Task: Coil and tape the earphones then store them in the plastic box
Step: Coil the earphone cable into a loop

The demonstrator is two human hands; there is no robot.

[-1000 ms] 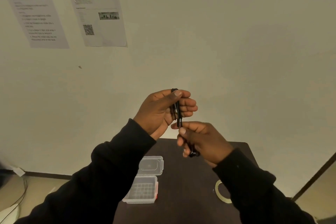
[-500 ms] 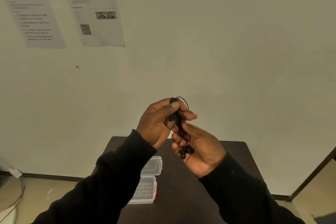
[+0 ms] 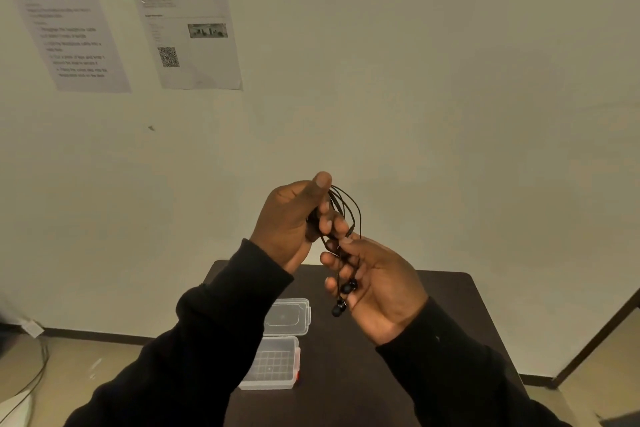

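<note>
Loosened now, the earphones (image 3: 346, 215) fan into open loops where they were a tight bundle a moment ago. Left hand (image 3: 294, 222) pinches the cable top; right hand (image 3: 377, 284), palm up and half open, cradles the dangling earbuds. Below, the plastic box (image 3: 273, 362) lies open on the dark table (image 3: 433, 295).

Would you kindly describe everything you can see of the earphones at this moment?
The earphones are black, with a thin cord gathered in loose loops and two small rounded earbuds. They are held in the air above the dark table. The left hand pinches the top of the loops between thumb and fingers; the cord runs down across the open right hand, where the buds hang by the fingers. No tape shows on them.
</note>
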